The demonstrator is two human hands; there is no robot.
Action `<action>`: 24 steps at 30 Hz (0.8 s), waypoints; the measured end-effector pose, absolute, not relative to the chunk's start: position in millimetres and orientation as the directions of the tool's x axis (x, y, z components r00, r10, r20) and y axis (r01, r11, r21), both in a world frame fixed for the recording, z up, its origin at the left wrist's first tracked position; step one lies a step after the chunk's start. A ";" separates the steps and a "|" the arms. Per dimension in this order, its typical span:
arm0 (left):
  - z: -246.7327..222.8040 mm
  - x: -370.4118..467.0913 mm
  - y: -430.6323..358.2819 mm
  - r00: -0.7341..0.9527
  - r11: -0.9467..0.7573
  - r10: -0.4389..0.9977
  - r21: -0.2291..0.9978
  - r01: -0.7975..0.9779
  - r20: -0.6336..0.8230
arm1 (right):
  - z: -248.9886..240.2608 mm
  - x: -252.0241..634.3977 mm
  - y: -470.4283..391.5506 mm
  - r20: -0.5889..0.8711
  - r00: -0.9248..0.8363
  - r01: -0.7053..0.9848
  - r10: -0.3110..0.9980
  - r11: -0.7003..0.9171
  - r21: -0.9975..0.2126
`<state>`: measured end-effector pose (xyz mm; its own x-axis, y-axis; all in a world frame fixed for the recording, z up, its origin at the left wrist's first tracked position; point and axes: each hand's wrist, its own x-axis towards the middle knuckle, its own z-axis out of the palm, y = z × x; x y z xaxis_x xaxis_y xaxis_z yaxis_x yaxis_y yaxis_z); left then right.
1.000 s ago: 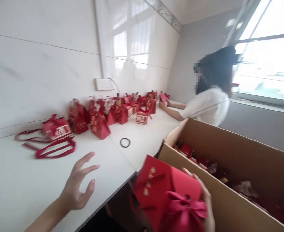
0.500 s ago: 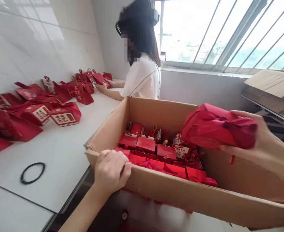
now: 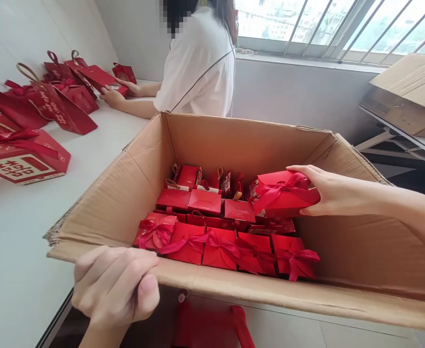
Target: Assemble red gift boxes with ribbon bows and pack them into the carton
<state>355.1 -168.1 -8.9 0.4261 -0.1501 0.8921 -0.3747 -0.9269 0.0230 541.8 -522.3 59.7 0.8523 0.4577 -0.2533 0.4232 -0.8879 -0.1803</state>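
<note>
A large open cardboard box (image 3: 234, 290) holds rows of small red gift boxes, the front row (image 3: 221, 249) tied with ribbon bows. Gripping the near rim at its left end is my left hand (image 3: 114, 282), fingers folded over the edge. My right hand (image 3: 308, 188) reaches in from the right, thumb and fingers around a red gift box with a ribbon bow (image 3: 276, 191). That box is inside the carton, above the back right of the packed ones; whether it rests on them I cannot tell.
On the white table (image 3: 27, 217) at left stand several red gift boxes (image 3: 71, 108). A person in a white shirt (image 3: 201, 63) touches one there. Flattened cardboard (image 3: 411, 77) lies at the right, and a red object (image 3: 212, 324) is below the carton.
My right hand has lowered the ribboned gift box into the carton, moving left. My left hand still grips the rim. The view has tilted down, and the carton appears larger.
</note>
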 end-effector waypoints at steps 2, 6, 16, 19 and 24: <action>-9.4 355.3 -167.6 0.419 -0.922 -0.166 0.011 -0.388 0.893 | 57.3 539.0 -514.7 -0.220 0.850 0.440 0.478 -0.875 -0.200; -9.1 357.9 -169.6 0.396 -0.914 -0.159 0.016 -0.405 0.904 | 54.6 524.6 -479.0 -0.216 0.817 0.458 0.535 -0.828 -0.324; -2.7 359.4 -184.2 0.404 -0.924 -0.063 0.100 -0.369 0.913 | 15.8 491.2 -334.0 -0.184 0.696 0.342 0.694 -0.546 -0.765; -5.1 358.4 -186.0 0.419 -0.932 -0.063 0.097 -0.349 0.906 | -2.4 482.3 -300.4 -0.167 0.702 0.331 0.693 -0.524 -0.785; -12.1 360.1 -188.4 0.396 -0.938 -0.032 0.109 -0.329 0.918 | -28.5 470.1 -280.6 -0.226 0.587 0.387 0.778 -0.515 -0.765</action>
<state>360.1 -188.4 -12.1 0.3955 -0.0322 0.9179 -0.3294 -0.9379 0.1091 470.1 -280.6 -28.5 0.5867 0.7775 -0.2264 0.3868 -0.5146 -0.7652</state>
